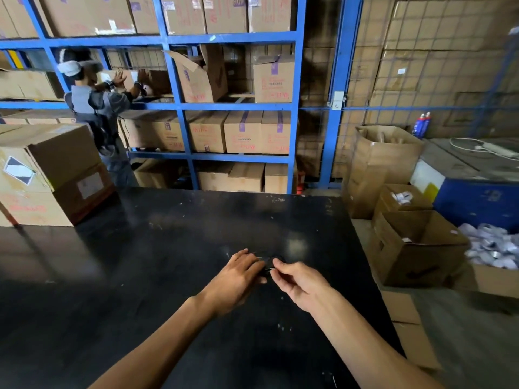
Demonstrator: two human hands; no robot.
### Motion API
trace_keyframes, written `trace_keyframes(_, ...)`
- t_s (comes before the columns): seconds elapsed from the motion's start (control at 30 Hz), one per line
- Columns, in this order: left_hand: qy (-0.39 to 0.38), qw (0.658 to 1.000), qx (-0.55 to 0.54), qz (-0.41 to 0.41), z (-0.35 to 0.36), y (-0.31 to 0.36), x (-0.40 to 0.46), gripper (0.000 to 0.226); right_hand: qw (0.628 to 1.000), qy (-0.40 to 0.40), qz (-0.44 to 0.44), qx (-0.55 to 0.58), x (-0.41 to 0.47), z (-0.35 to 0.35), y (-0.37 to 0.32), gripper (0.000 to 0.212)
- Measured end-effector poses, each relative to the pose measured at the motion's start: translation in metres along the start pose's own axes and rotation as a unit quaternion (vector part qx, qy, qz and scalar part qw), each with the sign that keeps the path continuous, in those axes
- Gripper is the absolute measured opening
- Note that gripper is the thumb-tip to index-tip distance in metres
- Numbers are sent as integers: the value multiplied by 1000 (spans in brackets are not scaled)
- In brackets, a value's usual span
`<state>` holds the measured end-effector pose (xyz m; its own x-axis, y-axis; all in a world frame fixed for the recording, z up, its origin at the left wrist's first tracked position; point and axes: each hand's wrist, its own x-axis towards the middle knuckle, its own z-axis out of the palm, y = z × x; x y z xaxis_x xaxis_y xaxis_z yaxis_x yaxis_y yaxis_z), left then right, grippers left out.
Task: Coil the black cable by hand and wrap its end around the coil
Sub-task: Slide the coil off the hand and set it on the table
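A small black cable (pixel 269 261) sits bunched between my two hands, low over the black table (pixel 168 248). It is hard to make out against the dark top. My left hand (pixel 238 276) covers it from the left, fingers curled around the bundle. My right hand (pixel 297 279) pinches a part of the cable between thumb and forefinger at the bundle's right side. Most of the cable is hidden under my fingers.
Cardboard boxes (pixel 50 175) are stacked on the table's far left corner. Open boxes (pixel 415 248) stand on the floor past the table's right edge. Blue shelving (pixel 179 108) full of boxes rises behind, where another person (pixel 95 102) handles a box.
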<state>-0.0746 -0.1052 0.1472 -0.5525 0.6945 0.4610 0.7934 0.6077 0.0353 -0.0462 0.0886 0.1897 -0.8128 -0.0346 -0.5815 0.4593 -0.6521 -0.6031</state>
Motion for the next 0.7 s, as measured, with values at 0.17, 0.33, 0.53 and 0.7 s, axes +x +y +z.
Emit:
trace_keyframes(0.17, -49, 990, -126, -45, 21, 36, 7, 32, 999, 0, 19, -36, -1, -44, -1, 13)
trace_keyframes(0.33, -78, 969, -200, -123, 51, 68, 15, 23, 976, 17, 17, -218, 1, -98, -4, 36)
trace_keyframes(0.53, -113, 937, -224, -245, 89, 101, 8, 26, 912, 60, 5, -406, 12, -162, -6, 27)
trace_keyframes(0.7, -140, 891, -262, -342, 107, 125, -4, 28, 689, 42, -39, -722, 26, -228, 25, 21)
